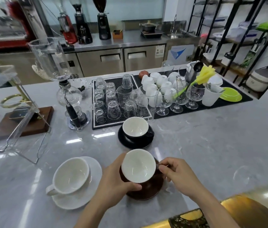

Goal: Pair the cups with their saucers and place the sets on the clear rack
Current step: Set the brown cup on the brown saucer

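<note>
A grey marble counter (pixel 204 145) carries everything. At its left edge stands the clear rack (pixel 6 102), an acrylic stand with nothing visible on its top shelf; a wooden base (pixel 31 124) with a brass ring sits under and behind it. Along the far edge lies a black mat (pixel 113 122) crowded with upturned glasses, and to its right more mats hold white cups, stemmed glasses and a green plate (pixel 232 96). A siphon brewer (pixel 67 94) stands between the rack and the mat.

Near the counter's front edge, left of centre, a white cup (pixel 70 175) sits on a white saucer (pixel 95 168), handle pointing to the front left. Mid-counter, just in front of the mat, a black cup (pixel 136 129) rests on a black saucer (pixel 133 143), handle to the right.

At the front edge, centre, a brown cup (pixel 138 167) sits tilted on a brown saucer (pixel 146 193). The left hand (pixel 115 183) curls around the cup's left side, thumb on the near rim. The right hand (pixel 177 173) pinches the handle on the cup's right side between thumb and forefinger, other fingers folded.
</note>
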A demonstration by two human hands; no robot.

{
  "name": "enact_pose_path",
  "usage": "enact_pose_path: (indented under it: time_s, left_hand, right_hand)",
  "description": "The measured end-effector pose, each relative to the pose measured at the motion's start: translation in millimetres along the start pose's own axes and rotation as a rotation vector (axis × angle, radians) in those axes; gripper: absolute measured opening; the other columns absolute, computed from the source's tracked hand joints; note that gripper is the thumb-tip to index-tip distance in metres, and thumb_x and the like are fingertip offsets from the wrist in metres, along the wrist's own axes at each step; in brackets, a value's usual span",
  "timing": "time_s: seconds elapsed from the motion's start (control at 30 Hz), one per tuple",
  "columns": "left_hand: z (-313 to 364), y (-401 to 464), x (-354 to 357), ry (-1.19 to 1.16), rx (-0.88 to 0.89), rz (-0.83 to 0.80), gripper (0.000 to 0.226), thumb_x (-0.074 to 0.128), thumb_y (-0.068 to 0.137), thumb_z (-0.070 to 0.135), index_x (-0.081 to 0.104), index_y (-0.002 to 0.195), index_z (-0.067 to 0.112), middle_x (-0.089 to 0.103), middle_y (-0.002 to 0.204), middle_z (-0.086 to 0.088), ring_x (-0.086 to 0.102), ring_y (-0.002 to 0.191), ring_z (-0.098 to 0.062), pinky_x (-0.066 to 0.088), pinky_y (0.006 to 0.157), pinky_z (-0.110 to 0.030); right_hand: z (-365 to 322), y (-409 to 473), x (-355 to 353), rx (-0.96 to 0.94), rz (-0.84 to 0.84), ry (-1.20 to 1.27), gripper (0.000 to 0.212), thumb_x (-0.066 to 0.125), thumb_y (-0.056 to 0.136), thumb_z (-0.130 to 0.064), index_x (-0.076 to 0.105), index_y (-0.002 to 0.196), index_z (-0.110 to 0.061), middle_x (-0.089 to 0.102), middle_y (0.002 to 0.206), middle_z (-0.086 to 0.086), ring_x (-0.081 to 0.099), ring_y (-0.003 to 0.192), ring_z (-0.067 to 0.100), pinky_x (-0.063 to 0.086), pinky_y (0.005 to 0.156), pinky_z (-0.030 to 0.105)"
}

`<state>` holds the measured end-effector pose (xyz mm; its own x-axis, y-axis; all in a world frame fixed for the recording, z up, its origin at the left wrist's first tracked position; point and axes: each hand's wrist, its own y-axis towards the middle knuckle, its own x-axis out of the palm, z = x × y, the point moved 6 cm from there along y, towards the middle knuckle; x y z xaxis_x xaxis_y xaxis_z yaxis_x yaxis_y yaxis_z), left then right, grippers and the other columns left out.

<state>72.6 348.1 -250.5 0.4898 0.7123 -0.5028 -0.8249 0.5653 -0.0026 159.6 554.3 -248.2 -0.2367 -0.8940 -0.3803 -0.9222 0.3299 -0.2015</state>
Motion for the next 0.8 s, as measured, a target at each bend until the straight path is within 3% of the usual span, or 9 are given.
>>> enact_pose_path:
  time_s: [0.17,0.3,0.4,0.47,0.57,0.7,0.8]
  left_hand:
    - [-5,-4,10,0.017,-0.017,-0.010,0.080,0.090,0.046,0.035,0.057,0.118,0.048,0.070,0.107,0.021,0.063,0.100,0.001,0.048,0.076,-0.021]
    - [-4,-6,10,0.028,0.004,0.013,0.087,0.091,0.045,0.036,0.050,0.114,0.067,0.065,0.111,0.033,0.060,0.104,0.009,0.046,0.075,-0.011]
    - [-1,-7,12,0.045,0.002,0.010,0.087,0.092,0.048,0.040,0.046,0.115,0.072,0.062,0.114,0.038,0.058,0.106,0.013,0.046,0.079,-0.015]
    - [-1,-8,12,0.033,-0.012,0.021,0.084,0.090,0.053,0.049,0.044,0.120,0.071,0.062,0.117,0.037,0.058,0.109,0.011,0.050,0.081,-0.020]
    - [-4,-8,12,0.011,-0.080,0.042,0.093,0.085,0.056,0.060,0.038,0.136,0.061,0.055,0.127,0.039,0.056,0.118,0.003,0.054,0.097,-0.034]
    - [0,-6,11,0.015,-0.082,0.042,0.080,0.085,0.055,0.055,0.040,0.118,0.072,0.053,0.119,0.045,0.054,0.111,0.012,0.054,0.095,-0.030]
    - [-3,-5,10,0.006,-0.099,0.044,0.083,0.086,0.054,0.055,0.042,0.125,0.063,0.061,0.117,0.035,0.056,0.113,0.008,0.053,0.097,-0.030]
  right_hand:
    - [10,-1,-1,-0.002,-0.033,0.021,0.013,0.065,0.092,-0.011,0.075,0.087,-0.017,0.073,0.074,-0.002,0.065,0.066,0.008,0.052,0.065,0.022]
    - [14,1,-1,-0.011,-0.053,0.029,0.013,0.065,0.093,-0.012,0.076,0.088,-0.018,0.075,0.080,0.002,0.067,0.070,0.013,0.054,0.067,0.026]
    - [19,1,-1,-0.004,-0.069,0.041,0.013,0.065,0.093,-0.014,0.076,0.088,-0.019,0.075,0.083,0.005,0.069,0.077,0.024,0.056,0.070,0.031]
    - [22,1,-1,0.001,-0.074,0.054,0.012,0.066,0.093,-0.016,0.076,0.089,-0.021,0.075,0.084,0.003,0.070,0.080,0.025,0.057,0.072,0.031]
    - [24,1,-1,0.003,-0.068,0.080,0.013,0.066,0.093,-0.017,0.076,0.089,-0.024,0.075,0.085,0.000,0.071,0.079,0.021,0.058,0.071,0.029]
    - [26,2,0,0.002,-0.040,0.130,0.014,0.067,0.092,-0.015,0.075,0.090,-0.027,0.076,0.086,-0.003,0.072,0.077,0.019,0.061,0.071,0.032]
    - [27,1,0,-0.012,-0.012,0.177,0.018,0.068,0.091,-0.012,0.074,0.092,-0.029,0.076,0.088,-0.004,0.072,0.076,0.021,0.062,0.069,0.032]
